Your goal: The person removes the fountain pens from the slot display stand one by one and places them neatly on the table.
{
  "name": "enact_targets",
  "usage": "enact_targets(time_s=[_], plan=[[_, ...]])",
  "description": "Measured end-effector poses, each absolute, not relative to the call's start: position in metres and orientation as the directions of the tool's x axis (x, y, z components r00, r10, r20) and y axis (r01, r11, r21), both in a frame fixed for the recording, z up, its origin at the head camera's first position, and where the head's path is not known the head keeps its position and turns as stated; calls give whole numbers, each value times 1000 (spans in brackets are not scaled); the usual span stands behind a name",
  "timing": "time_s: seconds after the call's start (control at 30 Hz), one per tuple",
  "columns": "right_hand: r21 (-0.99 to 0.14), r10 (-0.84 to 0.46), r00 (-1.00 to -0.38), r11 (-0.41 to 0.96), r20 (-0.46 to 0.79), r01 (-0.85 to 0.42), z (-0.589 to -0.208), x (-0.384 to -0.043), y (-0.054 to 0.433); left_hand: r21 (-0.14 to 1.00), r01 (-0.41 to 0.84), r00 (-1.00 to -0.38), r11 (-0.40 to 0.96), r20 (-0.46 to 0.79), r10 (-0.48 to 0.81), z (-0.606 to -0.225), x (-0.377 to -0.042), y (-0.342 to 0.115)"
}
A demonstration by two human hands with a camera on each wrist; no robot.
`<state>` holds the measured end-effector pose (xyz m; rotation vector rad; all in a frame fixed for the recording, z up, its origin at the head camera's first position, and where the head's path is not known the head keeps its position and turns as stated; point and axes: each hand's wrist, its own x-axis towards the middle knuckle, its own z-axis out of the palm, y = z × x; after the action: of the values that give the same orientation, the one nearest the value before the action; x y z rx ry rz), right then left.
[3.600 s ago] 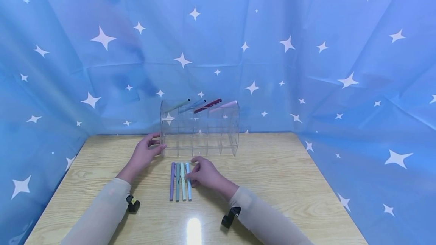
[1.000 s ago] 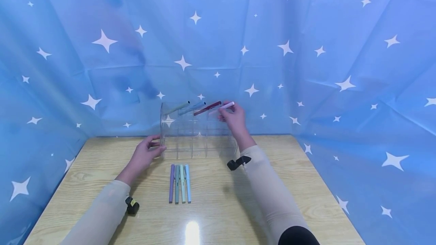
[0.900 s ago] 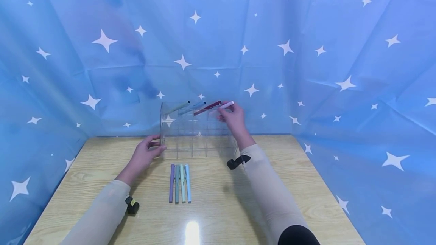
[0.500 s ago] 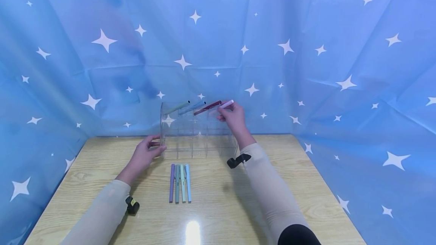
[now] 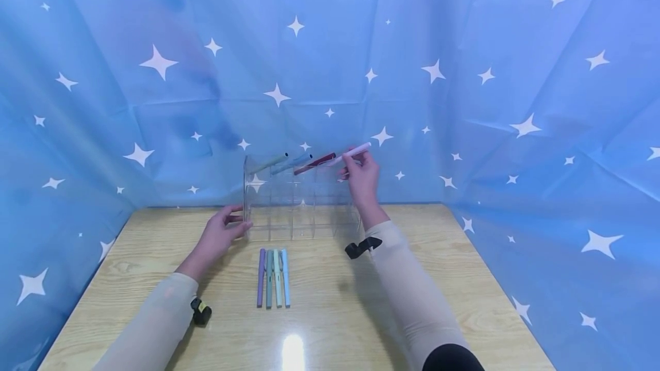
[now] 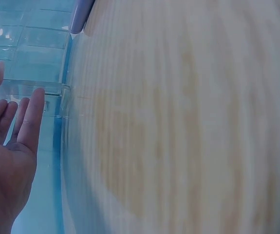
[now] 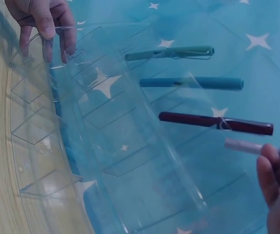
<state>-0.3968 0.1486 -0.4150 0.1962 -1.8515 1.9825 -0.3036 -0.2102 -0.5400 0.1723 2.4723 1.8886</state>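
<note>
A clear acrylic pen rack (image 5: 304,232) stands at the back of the table. My left hand (image 5: 222,236) touches its left side with fairly straight fingers, the thumb at the front edge. My right hand (image 5: 362,179) pinches a pale pink pen (image 5: 361,149) between thumb and fingers at the rack's top right. That pen slants, its upper end pointing up and right; its lower end overlaps the top row. Left of it, a green pen (image 7: 171,52), a blue pen (image 7: 193,83) and a dark red pen (image 7: 215,122) lie slanted on the top row.
In front of the rack a purple pen (image 5: 260,279), a teal pen (image 5: 269,288), a light green pen (image 5: 278,285) and a light blue pen (image 5: 286,285) lie side by side on the wooden table (image 5: 412,279). A blue star-patterned curtain (image 5: 330,62) hangs behind.
My right hand has left the pens on the table for the rack's top right and gripped the pink pen. In the last half second that pen moved up and right. The left hand stays put.
</note>
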Motion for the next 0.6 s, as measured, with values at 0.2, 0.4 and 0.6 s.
enact_targets(time_s=[0.2,0.4,0.6], plan=[[-897,274,-867,-35,416,-441,-409,-393,157,964,70,-994,257,45,101,-541,-304,-210],[-891,318,-847,-14,426,-454,-410,-384,168,966,69,-994,248,45,101,-542,-304,-211],[-891,286,-851,17,440,-454,-412,-371,176,963,58,-995,263,35,93,-542,-305,-210]])
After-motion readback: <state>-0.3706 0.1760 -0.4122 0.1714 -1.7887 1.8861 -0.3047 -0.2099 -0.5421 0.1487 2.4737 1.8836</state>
